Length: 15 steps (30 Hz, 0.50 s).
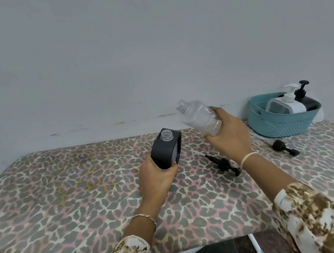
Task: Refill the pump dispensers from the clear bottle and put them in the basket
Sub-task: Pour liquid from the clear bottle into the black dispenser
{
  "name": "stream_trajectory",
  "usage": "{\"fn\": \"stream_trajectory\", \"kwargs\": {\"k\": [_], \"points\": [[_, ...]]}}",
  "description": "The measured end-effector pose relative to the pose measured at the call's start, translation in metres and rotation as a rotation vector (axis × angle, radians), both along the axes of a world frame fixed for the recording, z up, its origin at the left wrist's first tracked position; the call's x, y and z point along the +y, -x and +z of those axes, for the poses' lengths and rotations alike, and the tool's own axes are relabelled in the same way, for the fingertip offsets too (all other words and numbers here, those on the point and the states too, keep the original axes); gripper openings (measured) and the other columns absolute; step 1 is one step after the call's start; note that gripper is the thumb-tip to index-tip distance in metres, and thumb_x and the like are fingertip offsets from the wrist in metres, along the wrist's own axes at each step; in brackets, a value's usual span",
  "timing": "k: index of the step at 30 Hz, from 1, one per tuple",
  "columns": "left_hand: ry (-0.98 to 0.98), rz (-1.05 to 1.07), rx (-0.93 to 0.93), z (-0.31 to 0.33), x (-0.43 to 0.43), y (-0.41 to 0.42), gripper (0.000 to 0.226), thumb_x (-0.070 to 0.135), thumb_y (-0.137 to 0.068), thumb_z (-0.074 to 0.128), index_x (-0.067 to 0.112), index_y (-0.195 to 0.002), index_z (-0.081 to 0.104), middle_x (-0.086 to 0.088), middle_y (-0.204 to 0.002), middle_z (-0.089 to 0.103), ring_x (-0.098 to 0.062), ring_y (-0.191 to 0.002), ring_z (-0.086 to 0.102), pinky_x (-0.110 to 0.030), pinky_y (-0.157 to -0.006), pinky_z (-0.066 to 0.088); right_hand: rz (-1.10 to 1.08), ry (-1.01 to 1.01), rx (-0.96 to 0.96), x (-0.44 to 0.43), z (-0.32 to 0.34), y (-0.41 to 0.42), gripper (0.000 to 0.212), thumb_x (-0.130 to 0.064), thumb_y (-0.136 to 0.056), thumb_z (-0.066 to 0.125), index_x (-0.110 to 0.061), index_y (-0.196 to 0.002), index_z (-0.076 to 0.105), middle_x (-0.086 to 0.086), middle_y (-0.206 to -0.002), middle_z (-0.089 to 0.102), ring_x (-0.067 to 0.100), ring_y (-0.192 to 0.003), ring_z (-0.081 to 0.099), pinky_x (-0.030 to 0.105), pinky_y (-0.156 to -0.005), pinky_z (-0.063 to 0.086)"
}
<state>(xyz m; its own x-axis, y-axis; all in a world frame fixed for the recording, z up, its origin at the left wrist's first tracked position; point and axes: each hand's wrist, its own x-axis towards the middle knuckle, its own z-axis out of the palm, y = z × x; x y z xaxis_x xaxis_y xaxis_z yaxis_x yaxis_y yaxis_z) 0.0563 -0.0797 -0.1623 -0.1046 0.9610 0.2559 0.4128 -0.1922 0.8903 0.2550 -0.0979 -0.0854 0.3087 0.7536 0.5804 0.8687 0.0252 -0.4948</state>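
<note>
My left hand [156, 178] grips the base of a black dispenser bottle [165, 150], held tilted with its open clear neck up and no pump on it. My right hand [226, 136] holds the clear bottle [198, 117] up in the air, uncapped, its neck pointing up and left, above and to the right of the dispenser's mouth. A black pump head [222, 163] with its tube lies on the table between my wrists. The teal basket [271, 127] at the back right holds a white pump dispenser [289, 102] and a black pump dispenser [306, 97].
A second black pump or cap piece [283, 146] lies in front of the basket. The leopard-print table cover [63, 197] spreads to the left. A pale wall stands right behind the table. The table's front edge is near my elbows.
</note>
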Motion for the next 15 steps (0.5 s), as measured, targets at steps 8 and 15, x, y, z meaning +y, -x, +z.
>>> {"fn": "stream_trajectory", "kwargs": {"k": [8,15], "points": [[0.017,0.012,0.015,0.008,-0.006,-0.001,0.038,0.029,-0.063,0.081,0.042,-0.077,0.048,0.027,-0.073,0.055,0.012,-0.066,0.052,-0.006,-0.051,0.034,-0.028,0.078,-0.396,-0.018,0.008,0.012,0.069,-0.017,-0.066,0.074,-0.031,-0.129,0.05,-0.006,-0.097,0.07,0.021,-0.079,0.065,0.024,-0.055,0.036],[0.009,0.002,0.01,0.01,-0.007,0.0,0.04,0.027,-0.063,0.082,0.042,-0.076,0.047,0.026,-0.073,0.055,0.011,-0.067,0.053,-0.009,-0.052,0.037,-0.11,0.084,-0.541,-0.025,0.018,0.016,0.074,-0.009,-0.058,0.075,-0.028,-0.126,0.055,-0.005,-0.093,0.071,0.023,-0.071,0.065,0.024,-0.055,0.03]]}}
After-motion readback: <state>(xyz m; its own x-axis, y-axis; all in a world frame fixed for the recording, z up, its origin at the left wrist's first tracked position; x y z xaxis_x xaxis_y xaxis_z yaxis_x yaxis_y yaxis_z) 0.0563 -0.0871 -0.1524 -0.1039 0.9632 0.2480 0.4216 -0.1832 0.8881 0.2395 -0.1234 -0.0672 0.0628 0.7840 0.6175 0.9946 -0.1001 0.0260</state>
